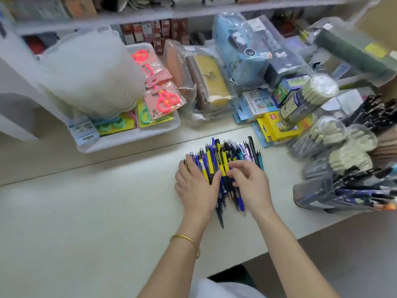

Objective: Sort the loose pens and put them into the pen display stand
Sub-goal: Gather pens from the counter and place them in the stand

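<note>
A: Layout?
B: Pale surface (86, 211). Pen display stand (322, 191) at its right edge. Loose pens (223, 151) piled mid-surface.
A: Hands?
B: Left hand (196, 187): fingers flat on pile. Right hand (250, 182): fingers bent over it, can't tell grip.

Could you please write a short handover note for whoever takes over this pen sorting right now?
Left hand: flat on the left side of the pens, fingers straight.
Right hand: fingers curled over the pile's right side; whether it grips a pen is unclear.
Pens: one pile on the table, lying roughly parallel.
Stand: at the table's right edge, already holding some pens.
Done: nothing beyond the aligned pile. Left: sort it and load the stand.
</note>
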Demonstrator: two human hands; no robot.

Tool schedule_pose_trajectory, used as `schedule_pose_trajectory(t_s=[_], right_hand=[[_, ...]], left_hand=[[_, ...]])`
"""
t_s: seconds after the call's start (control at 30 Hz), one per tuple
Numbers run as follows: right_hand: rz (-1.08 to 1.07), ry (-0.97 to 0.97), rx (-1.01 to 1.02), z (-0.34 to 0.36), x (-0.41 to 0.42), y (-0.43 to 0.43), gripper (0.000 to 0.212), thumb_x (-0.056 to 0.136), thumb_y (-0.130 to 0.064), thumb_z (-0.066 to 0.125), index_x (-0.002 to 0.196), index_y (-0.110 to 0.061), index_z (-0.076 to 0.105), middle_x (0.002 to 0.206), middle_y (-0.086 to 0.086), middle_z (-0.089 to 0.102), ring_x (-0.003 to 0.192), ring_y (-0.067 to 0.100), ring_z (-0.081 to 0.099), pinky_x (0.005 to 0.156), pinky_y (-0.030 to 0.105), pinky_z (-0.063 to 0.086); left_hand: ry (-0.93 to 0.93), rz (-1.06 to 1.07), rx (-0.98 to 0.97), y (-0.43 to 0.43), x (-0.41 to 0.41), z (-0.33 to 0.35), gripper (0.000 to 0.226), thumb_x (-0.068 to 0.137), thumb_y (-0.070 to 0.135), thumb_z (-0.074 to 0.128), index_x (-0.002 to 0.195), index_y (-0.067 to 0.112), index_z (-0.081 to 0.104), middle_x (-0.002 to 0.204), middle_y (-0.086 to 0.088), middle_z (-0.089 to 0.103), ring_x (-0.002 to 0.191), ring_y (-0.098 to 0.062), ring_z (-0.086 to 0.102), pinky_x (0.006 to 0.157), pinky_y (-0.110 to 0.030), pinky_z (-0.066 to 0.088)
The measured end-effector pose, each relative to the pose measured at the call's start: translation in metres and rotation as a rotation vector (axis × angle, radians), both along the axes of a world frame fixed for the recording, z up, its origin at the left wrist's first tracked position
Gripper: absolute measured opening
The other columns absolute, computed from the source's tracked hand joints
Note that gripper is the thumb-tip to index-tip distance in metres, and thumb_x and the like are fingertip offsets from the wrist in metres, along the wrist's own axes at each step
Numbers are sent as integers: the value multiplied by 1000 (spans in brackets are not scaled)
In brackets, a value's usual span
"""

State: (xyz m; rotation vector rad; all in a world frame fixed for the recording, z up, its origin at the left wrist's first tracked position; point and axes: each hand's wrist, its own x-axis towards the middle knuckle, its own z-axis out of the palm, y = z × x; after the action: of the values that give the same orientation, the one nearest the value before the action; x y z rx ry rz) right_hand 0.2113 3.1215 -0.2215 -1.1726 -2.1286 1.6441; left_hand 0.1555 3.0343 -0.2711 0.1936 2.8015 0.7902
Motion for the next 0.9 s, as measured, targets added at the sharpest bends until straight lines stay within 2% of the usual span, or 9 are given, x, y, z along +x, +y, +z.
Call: schedule_pose_trajectory(t_s=[0.17, 0.27, 0.53, 0.67, 0.8, 0.9], right_hand=[[88, 12, -14, -1, -13, 21, 24, 91, -3, 51, 97, -20, 66, 82, -7, 70, 85, 5, 66, 87, 44, 53], [116, 32, -34, -1, -20, 25, 26, 90, -2, 50, 94, -23, 66, 80, -7, 70, 86, 6, 66, 88, 44, 53], [162, 75, -83, 1, -26, 31, 30, 89, -2, 50, 87, -29, 63, 82, -4, 70, 86, 9, 66, 81, 36, 56], [192, 67, -81, -3, -26, 31, 30, 89, -3, 50, 89, -30, 63, 82, -6, 70, 87, 7, 66, 87, 42, 54], [217, 65, -84, -8, -27, 29, 27, 90, -5, 50, 93, -26, 65, 78, -8, 70, 87, 9, 66, 85, 44, 54], [229, 62, -79, -10, -27, 28, 26, 90, -5, 49, 95, -25, 65, 78, -7, 70, 83, 7, 65, 78, 37, 54]], left_hand=[[46, 95, -6, 3, 1, -5, 84, 84, 43, 66, 147, 3, 28, 143, -19, 41, 125, -39, 41, 100, -47, 38], [33, 131, -25, 1, 2, -6, 85, 81, 35, 69, 148, 3, 26, 143, -18, 40, 127, -39, 39, 102, -47, 36], [-11, 211, -39, -10, 2, -8, 89, 79, 30, 67, 150, 7, 17, 147, -13, 31, 130, -32, 30, 107, -39, 26], [-18, 184, -52, -16, 2, -8, 91, 81, 37, 69, 150, 11, 17, 146, -11, 30, 131, -29, 28, 107, -38, 27], [-7, 165, -53, -16, 5, -8, 92, 81, 43, 69, 150, 13, 16, 146, -11, 30, 130, -29, 28, 106, -37, 27], [-10, 175, -32, -14, 6, -7, 93, 81, 45, 69, 150, 13, 16, 146, -11, 30, 131, -30, 28, 107, -38, 27]])
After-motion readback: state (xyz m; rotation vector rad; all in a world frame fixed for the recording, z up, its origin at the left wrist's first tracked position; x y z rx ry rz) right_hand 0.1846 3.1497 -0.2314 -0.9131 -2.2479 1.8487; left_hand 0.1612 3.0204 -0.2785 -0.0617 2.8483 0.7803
